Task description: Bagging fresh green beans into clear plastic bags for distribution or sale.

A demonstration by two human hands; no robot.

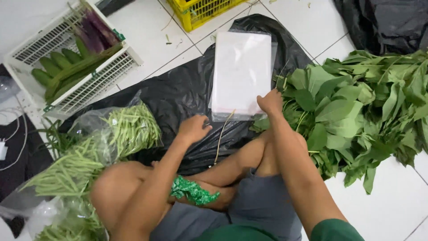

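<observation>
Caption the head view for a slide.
Seated person's right hand touches a stack of clear bags beside leafy greens.

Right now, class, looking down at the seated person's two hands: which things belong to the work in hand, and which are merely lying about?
In hand:
- right hand on the stack of clear bags
- left hand on the black plastic sheet
- leafy greens beside the right hand

Lying about:
- bagged green beans
- white crate of vegetables
- yellow crate

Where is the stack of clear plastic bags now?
The stack of clear plastic bags lies on the black plastic sheet, top centre, left of the green leaves; the right hand touches its near corner.
</observation>
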